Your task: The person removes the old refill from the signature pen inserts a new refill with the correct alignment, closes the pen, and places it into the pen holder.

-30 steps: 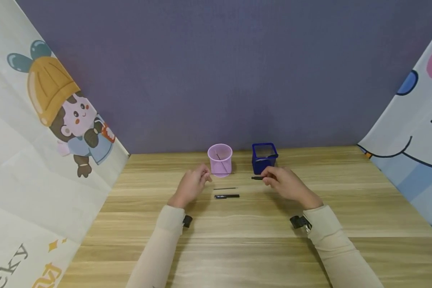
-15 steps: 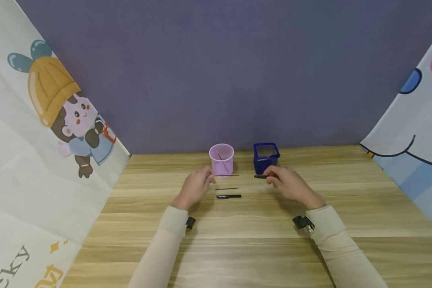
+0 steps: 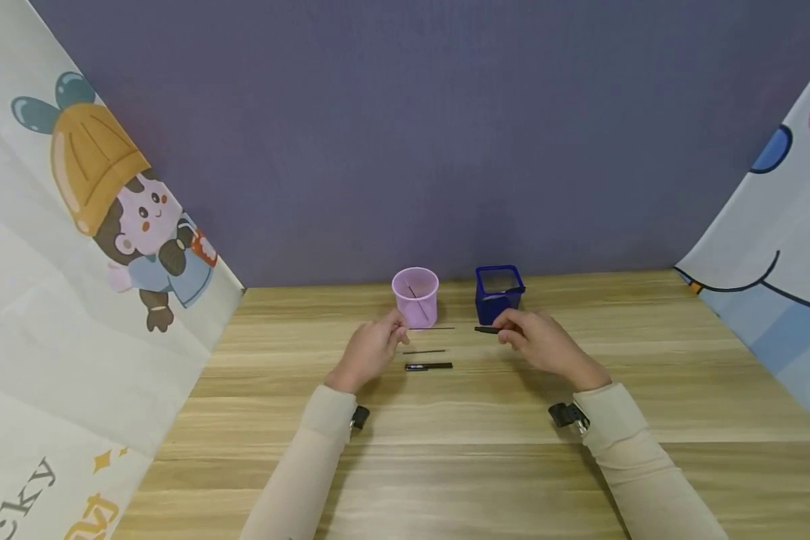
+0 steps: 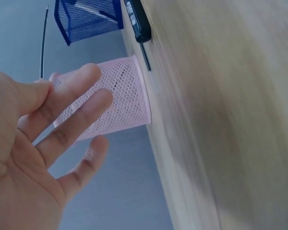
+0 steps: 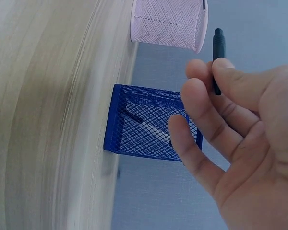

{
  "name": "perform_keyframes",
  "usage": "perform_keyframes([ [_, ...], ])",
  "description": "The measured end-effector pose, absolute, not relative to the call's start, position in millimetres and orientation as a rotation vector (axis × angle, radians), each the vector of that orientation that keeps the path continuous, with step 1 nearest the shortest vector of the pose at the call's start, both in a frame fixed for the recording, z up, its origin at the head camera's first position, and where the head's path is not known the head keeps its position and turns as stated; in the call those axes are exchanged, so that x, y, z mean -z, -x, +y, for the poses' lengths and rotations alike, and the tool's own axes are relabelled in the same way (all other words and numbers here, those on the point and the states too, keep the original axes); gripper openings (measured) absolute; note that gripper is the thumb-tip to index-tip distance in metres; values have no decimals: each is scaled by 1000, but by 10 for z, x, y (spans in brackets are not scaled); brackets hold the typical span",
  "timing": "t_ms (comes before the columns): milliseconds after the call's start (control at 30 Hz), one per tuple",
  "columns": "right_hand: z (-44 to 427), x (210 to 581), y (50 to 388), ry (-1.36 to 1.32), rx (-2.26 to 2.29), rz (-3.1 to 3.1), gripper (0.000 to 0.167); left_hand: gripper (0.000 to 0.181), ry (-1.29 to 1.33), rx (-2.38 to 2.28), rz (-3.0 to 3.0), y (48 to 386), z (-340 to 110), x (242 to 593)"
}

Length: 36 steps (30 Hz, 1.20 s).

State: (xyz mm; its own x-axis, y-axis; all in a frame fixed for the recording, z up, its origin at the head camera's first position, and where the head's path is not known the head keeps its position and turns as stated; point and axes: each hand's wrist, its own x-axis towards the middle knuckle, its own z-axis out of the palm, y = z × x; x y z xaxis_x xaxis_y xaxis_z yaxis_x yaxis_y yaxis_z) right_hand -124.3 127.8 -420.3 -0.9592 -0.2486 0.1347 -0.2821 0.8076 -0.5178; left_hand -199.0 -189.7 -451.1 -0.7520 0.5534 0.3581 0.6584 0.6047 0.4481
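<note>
My left hand (image 3: 370,349) pinches a thin dark pen refill (image 3: 435,328) between thumb and index finger; the other fingers are spread, as the left wrist view shows. The refill (image 4: 43,43) points towards my right side. My right hand (image 3: 545,346) pinches a short black pen barrel (image 5: 219,45) with thumb and fingertips, its narrower end pointing left. Both hands hover above the table, with a gap between refill and barrel. On the wood below lie another thin refill (image 3: 424,352) and a black pen (image 3: 429,367) with a clip, side by side.
Behind my left hand stands a pink mesh pen holder (image 3: 403,301) with a thin stick inside. A square blue mesh pen holder (image 3: 489,309) stands behind my right hand and contains a dark pen-like piece. The grey wall (image 3: 445,150) rises at the table's back edge.
My left hand has moved slightly right, bringing the refill nearer the barrel. The right hand has barely moved. The things on the table stay put.
</note>
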Motion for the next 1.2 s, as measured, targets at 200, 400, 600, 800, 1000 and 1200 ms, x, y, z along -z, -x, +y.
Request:
perform_keyframes([
  [200,1276,4200,1250,-423,-854,-2931,18,5,1035,853,-2615,1986,-1884,4498],
  [400,1269,4193,1254,-444,-863,-2918,18,4,1045,853,-2598,1979,-1875,4492],
  [600,1259,4180,1255,-455,-869,-2917,16,4,1050,863,-2602,1977,-1864,4482],
  [800,1254,4177,1250,-464,-877,-2915,16,4,1065,875,-2610,1975,-1851,4484],
  [1000,1254,4179,1240,-463,-883,-2922,17,4,1077,883,-2608,1958,-1843,4486],
  [1200,1257,4196,1238,-464,-878,-2917,16,4,1079,868,-2597,1941,-1832,4490],
])
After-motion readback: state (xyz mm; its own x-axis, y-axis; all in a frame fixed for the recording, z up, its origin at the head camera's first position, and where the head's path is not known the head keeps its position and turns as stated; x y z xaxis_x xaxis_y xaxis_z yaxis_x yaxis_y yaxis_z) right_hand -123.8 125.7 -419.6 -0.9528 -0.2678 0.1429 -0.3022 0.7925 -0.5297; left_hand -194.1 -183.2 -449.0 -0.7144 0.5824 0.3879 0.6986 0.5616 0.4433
